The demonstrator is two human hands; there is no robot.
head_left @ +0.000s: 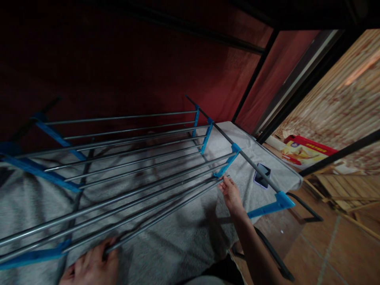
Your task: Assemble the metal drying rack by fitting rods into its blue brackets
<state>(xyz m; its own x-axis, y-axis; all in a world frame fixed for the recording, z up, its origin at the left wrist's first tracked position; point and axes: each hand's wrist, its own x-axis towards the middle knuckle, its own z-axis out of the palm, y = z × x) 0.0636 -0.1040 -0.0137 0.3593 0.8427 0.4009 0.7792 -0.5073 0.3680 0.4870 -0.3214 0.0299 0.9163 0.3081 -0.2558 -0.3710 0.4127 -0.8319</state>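
Since the tube (166, 215) looks light, stiff and a bit slick, I'd grip it at both ends; it sits along the near side of the rack (118, 198), over the grey cloth (181, 241). My left hand (93, 262) is curled around one end, my right hand (231, 194) pinches the other beside a blue bracket (230, 159).

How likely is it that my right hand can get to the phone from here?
Probably yes: the phone lies near your right hand, with open cloth between them. A bar crosses above part of it, though, and the hand would likely need to release its rod.
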